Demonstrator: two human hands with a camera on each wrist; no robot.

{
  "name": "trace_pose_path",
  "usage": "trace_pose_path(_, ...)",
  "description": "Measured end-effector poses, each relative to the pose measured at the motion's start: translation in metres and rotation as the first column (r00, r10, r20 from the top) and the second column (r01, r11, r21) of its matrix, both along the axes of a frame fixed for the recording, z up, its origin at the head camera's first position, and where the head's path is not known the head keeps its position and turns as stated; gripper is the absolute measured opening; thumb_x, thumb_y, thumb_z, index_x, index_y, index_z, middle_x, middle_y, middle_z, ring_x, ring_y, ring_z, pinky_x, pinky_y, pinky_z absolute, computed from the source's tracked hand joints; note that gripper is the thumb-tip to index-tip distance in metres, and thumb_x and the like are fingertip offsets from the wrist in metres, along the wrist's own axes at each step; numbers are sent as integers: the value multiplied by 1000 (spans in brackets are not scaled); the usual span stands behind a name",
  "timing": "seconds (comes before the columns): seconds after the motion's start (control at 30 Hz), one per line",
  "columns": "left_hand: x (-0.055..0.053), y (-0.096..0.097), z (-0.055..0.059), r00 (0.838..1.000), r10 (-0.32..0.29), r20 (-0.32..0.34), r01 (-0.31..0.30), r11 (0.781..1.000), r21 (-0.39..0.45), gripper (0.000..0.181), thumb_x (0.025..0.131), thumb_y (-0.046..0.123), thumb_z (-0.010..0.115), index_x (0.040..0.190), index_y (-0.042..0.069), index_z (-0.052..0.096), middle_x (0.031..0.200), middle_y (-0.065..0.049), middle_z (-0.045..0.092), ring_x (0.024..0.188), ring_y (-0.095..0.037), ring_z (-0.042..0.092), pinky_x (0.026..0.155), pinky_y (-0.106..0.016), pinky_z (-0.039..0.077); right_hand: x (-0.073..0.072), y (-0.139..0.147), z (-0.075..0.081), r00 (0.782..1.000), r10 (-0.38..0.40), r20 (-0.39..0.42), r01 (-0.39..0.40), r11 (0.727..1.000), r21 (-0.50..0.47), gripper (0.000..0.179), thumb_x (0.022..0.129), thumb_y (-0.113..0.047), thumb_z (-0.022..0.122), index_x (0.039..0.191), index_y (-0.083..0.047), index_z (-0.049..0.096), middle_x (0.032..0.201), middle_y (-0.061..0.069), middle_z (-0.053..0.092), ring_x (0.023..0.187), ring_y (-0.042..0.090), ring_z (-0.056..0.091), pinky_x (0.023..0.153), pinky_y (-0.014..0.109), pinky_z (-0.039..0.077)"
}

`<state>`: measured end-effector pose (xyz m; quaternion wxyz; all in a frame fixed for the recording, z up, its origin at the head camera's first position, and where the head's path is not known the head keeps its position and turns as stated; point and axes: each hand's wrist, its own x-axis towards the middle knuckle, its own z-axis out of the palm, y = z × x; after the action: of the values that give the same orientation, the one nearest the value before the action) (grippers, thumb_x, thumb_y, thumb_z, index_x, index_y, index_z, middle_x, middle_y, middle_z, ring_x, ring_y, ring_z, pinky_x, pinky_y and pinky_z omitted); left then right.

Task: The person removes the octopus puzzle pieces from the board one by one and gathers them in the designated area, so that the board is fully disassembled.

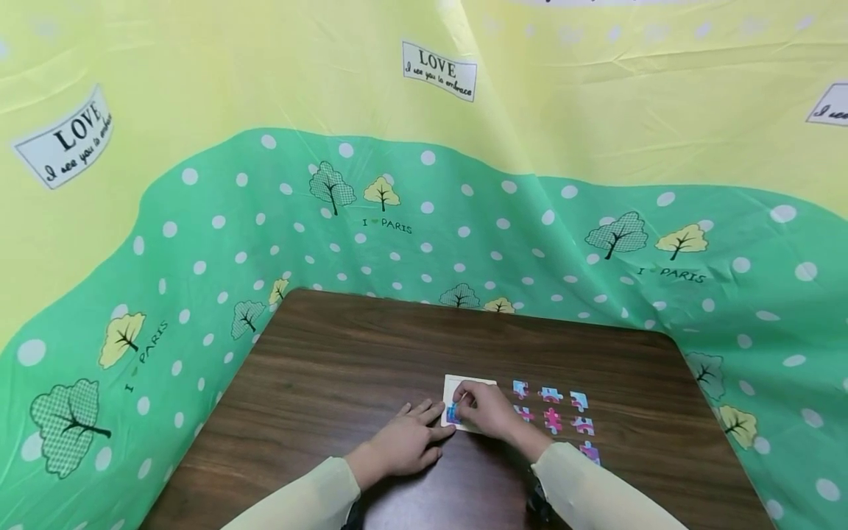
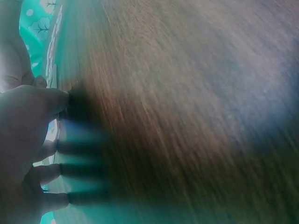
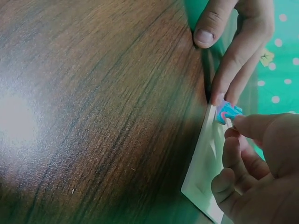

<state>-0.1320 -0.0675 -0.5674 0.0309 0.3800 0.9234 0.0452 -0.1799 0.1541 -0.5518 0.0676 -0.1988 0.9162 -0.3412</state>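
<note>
A white puzzle board (image 1: 477,429) lies on the table with blue jigsaw pieces (image 1: 453,417) at its lower left corner. My right hand (image 1: 489,409) is over the board, its thumb and index finger pinching at a small blue and pink puzzle piece (image 3: 227,113) in that corner; the fingers partly hide it. The other right fingers are curled in. My left hand (image 1: 405,440) rests on the table with spread fingers, fingertips right at the board's left edge. In the left wrist view, the left fingers (image 2: 52,173) reach toward the board's edge.
Several loose puzzle pieces (image 1: 552,420) in blue, pink and purple lie in rough rows on the dark wooden table (image 1: 318,368), right of the board. A green and yellow printed cloth (image 1: 424,221) hangs behind and beside the table.
</note>
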Motion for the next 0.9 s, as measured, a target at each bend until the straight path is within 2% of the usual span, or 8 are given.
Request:
trace_pose_path(0.23,1,1,1,1000,-1,7,1,1000,18,49,101,44,59,149,37,54,162,-9,42,146,-36,44,109,-60,46,6,9,10,999,-32,8,32,999,-12,12,85,-5,74,90,-15,69,73,-8,64,65,4,55,62,24,46)
trace_pose_path(0.4,1,1,2,1000,-2,8,2,1000,20,48,101,44,59,149,37,55,162,-9,42,146,-36,44,109,-60,46,13,23,17,998,-42,46,43,999,-15,9,90,-7,74,93,-14,70,77,-6,64,69,7,55,62,24,46)
trace_pose_path(0.57,1,1,1,1000,3,19,-3,1000,16,49,102,45,58,150,38,53,163,-8,40,148,-35,42,110,-60,45,23,45,21,996,-67,51,69,997,-28,5,93,-9,73,96,-12,71,78,-5,63,69,9,54,61,24,46)
trace_pose_path(0.8,3,2,1,1000,4,17,-4,1000,18,48,101,45,58,149,38,54,162,-9,42,147,-35,43,110,-60,45,31,82,22,988,-119,99,120,993,-9,6,92,-13,76,97,-15,72,78,-6,63,68,8,53,61,24,46)
trace_pose_path(0.9,2,2,2,1000,3,13,-3,1000,21,49,101,45,58,149,38,54,162,-9,42,147,-36,43,109,-60,45,34,97,22,987,-135,89,135,991,2,8,90,-12,78,96,-15,73,79,-6,64,69,6,54,61,23,47)
